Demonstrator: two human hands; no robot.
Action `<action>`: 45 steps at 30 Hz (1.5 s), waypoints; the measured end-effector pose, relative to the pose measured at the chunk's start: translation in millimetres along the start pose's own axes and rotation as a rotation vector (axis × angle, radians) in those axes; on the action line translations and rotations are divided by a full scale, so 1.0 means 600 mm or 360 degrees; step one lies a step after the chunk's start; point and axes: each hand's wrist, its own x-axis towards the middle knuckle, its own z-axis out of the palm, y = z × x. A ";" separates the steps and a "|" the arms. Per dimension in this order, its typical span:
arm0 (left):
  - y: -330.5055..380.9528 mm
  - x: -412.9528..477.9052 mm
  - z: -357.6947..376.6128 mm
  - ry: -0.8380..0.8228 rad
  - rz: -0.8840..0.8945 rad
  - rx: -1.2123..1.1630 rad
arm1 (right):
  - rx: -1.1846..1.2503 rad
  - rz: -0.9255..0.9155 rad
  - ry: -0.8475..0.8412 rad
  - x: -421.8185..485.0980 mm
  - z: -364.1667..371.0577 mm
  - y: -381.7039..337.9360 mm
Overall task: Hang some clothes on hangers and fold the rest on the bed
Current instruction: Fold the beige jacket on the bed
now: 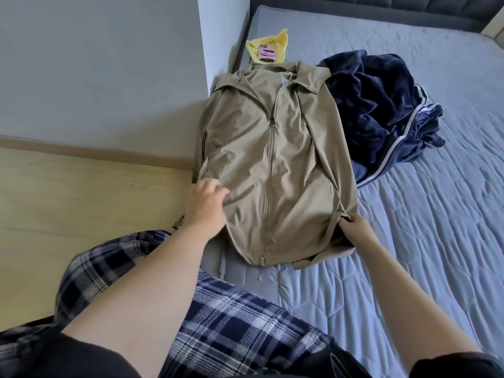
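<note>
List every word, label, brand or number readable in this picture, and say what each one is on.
Nothing here can be read as text.
Pink phone case on the yellow cloth: dark marks only, too blurred to read.
Pale tag inside the collar of the khaki zip-up jacket: too small to read.

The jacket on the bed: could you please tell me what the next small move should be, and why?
Probably fold the right edge in over the front. The jacket lies zipped and flat, the left hand rests on its near left side and the right hand pinches its near right corner.
</note>
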 end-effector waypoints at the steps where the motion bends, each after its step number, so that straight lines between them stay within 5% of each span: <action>1: 0.017 0.003 0.005 -0.0047 0.0261 0.0063 | -0.0159 -0.0053 0.0009 -0.001 0.003 0.001; 4: 0.073 0.003 0.027 -0.0325 0.0687 0.0160 | -0.0528 -0.0097 0.0046 -0.002 0.010 0.008; 8: 0.126 -0.013 0.066 -0.0979 0.0650 0.0171 | -0.0614 0.0085 -0.0078 0.005 0.008 0.017; 13: 0.128 -0.022 0.085 -0.1197 0.0700 0.0471 | -0.1169 0.0119 -0.0158 0.034 -0.056 -0.023; 18: 0.123 -0.021 0.092 -0.1227 0.0770 0.0588 | -0.0493 -0.0035 0.0956 0.068 -0.147 -0.065; 20: 0.123 -0.018 0.092 -0.1245 0.0765 0.0549 | -0.0533 -0.0191 0.1110 0.072 -0.150 -0.083; 24: 0.122 -0.016 0.091 -0.1288 0.0752 0.0516 | -0.0979 -0.0394 0.0875 0.039 -0.076 -0.101; 26: 0.123 -0.013 0.085 -0.1288 0.0717 0.0435 | -0.1000 -0.0681 0.0529 0.018 -0.022 -0.101; 29: 0.120 -0.011 0.074 -0.1186 0.0620 0.0198 | -0.0813 -0.0904 -0.0317 -0.016 0.041 -0.096; 30: 0.118 -0.011 0.070 -0.1109 0.0608 0.0166 | -0.0736 -0.0947 -0.0389 -0.030 0.054 -0.096; 34: 0.110 0.001 0.054 -0.0701 0.0204 0.0070 | -0.0221 -0.1410 0.0302 -0.087 0.069 -0.098; 36: 0.106 0.013 0.042 -0.0501 -0.0036 -0.0085 | -0.0105 -0.1721 0.0226 -0.127 0.080 -0.095; 39: 0.099 0.024 0.024 -0.0142 -0.0157 -0.0347 | -0.0424 -0.2037 -0.0071 -0.149 0.126 -0.072; 42: 0.099 0.028 0.007 0.0189 -0.0162 -0.0450 | -0.0679 -0.1615 -0.0312 -0.093 0.175 -0.061; 45: 0.099 0.030 -0.001 0.0329 -0.0177 -0.0493 | -0.0308 -0.1140 -0.0377 -0.050 0.200 -0.086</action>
